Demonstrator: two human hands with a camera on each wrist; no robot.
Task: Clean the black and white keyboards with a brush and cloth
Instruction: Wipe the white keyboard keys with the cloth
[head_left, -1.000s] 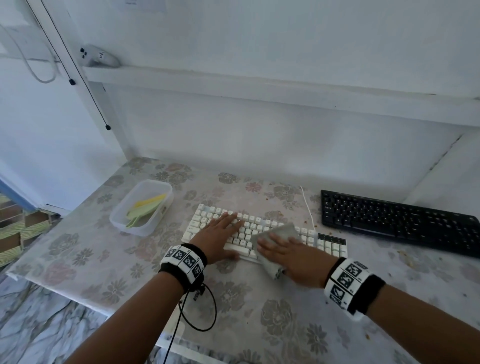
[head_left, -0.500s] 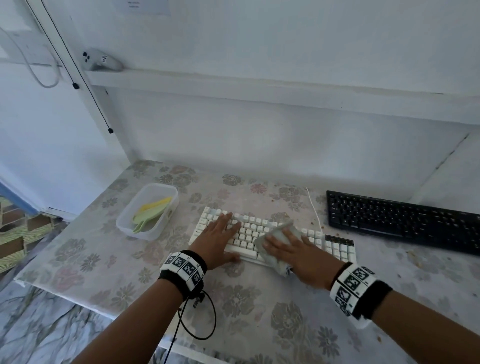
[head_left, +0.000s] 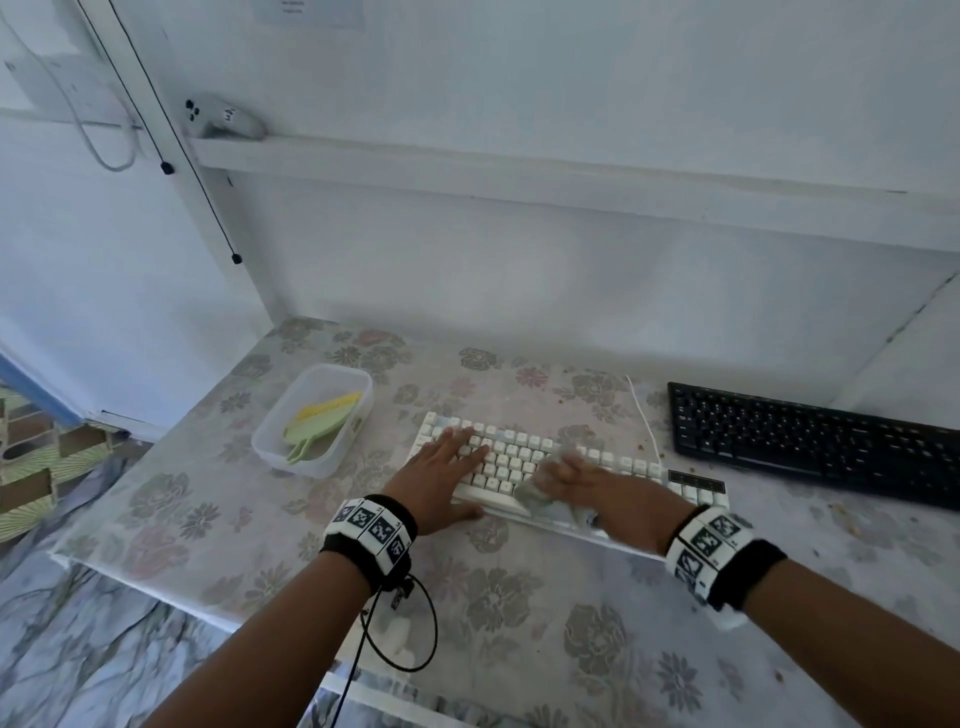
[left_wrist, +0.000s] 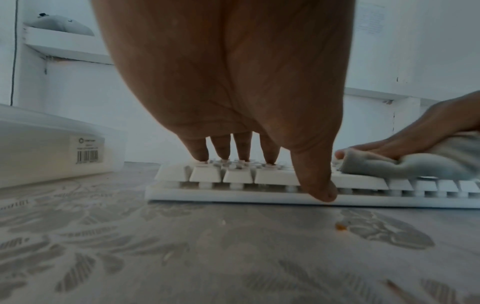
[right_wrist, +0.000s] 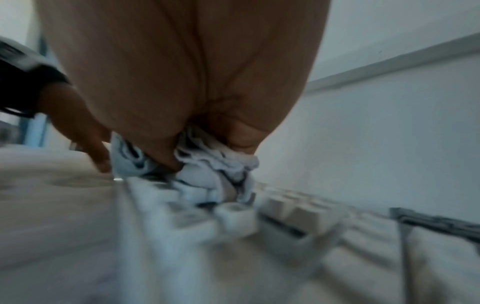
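The wiping step is in hand: the left hand (head_left: 441, 467), fingers spread flat, steadies the white keyboard (head_left: 524, 457) on the worktop (head_left: 519, 597); the right hand (head_left: 587, 483) presses the bunched cloth (left_wrist: 415, 164) on its middle keys; next, probably the black keyboard (head_left: 810, 441), well apart to the right.

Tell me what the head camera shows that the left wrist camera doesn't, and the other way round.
Only the head view shows the black keyboard, the green and yellow tools inside the plastic tub, and both wristbands. Only the left wrist view shows the tub's barcode label, the left hand from beneath with fingertips on the keys, and an orange crumb. Both show the white keyboard, and the right hand pressing the cloth onto it.
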